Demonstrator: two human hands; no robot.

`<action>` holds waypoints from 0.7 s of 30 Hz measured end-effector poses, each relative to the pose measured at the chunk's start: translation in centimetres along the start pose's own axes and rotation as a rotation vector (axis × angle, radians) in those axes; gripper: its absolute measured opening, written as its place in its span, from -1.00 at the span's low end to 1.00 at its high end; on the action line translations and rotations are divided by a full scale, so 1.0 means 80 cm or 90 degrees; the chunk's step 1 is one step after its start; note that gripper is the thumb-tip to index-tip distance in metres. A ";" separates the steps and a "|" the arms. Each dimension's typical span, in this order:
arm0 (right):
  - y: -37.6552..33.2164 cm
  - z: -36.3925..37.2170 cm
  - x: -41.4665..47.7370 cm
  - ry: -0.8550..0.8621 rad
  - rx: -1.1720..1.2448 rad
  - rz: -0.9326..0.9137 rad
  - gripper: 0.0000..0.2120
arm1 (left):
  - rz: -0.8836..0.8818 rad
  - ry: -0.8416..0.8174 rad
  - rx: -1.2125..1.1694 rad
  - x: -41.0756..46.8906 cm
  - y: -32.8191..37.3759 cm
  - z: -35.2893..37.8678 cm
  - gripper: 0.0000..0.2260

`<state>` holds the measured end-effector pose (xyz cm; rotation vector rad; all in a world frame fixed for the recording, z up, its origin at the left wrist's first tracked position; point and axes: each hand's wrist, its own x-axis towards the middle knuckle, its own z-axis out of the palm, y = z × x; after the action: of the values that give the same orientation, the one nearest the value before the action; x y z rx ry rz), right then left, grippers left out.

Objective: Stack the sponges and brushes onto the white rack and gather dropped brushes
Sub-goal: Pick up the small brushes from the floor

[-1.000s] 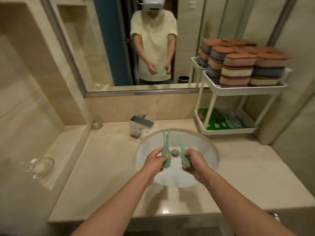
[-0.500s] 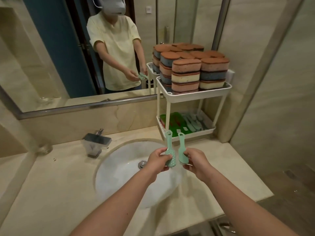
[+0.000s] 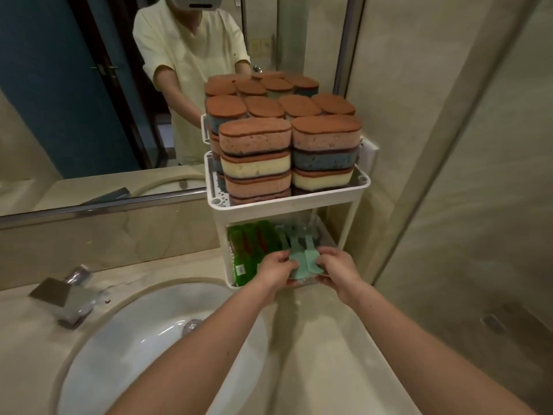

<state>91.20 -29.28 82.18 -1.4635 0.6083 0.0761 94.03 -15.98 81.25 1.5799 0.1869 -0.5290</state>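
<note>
Pinches mint brushes (image 3: pixel 300 264), one each in left hand (image 3: pixel 276 269) and right hand (image 3: pixel 337 270), handles into white rack (image 3: pixel 287 203) lower tier, presumably for stowing.

Two hands are seen at centre frame, the left hand (image 3: pixel 276 269) and the right hand (image 3: pixel 336 268), and two brushes (image 3: pixel 296 262) are held, one in each. One rack (image 3: pixel 287 202) with two shelves is counted. Six sponge stacks (image 3: pixel 254 139) are made out on top: four sponges in the front left, at least three in the front right. The green packs (image 3: pixel 251 250) below cannot be counted. One sink (image 3: pixel 149 339), one tap (image 3: pixel 64 298) and one mirror (image 3: pixel 74 100) are seen.
</note>
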 end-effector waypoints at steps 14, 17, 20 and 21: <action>-0.001 0.000 0.106 0.068 -0.186 -0.104 -0.63 | -0.074 0.041 0.080 0.134 0.022 0.045 -0.60; 0.005 0.004 0.112 0.082 -0.204 -0.121 -0.57 | -0.066 0.039 0.105 0.147 0.019 0.049 -0.65; 0.012 0.009 0.116 0.095 -0.247 -0.124 -0.52 | -0.058 0.034 0.119 0.160 0.016 0.055 -0.62; 0.014 0.010 0.117 0.101 -0.256 -0.121 -0.52 | -0.057 0.034 0.126 0.163 0.014 0.056 -0.60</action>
<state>98.96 -31.31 77.13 -1.9250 0.6013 -0.0722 104.98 -23.02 76.53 1.7867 0.2528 -0.5886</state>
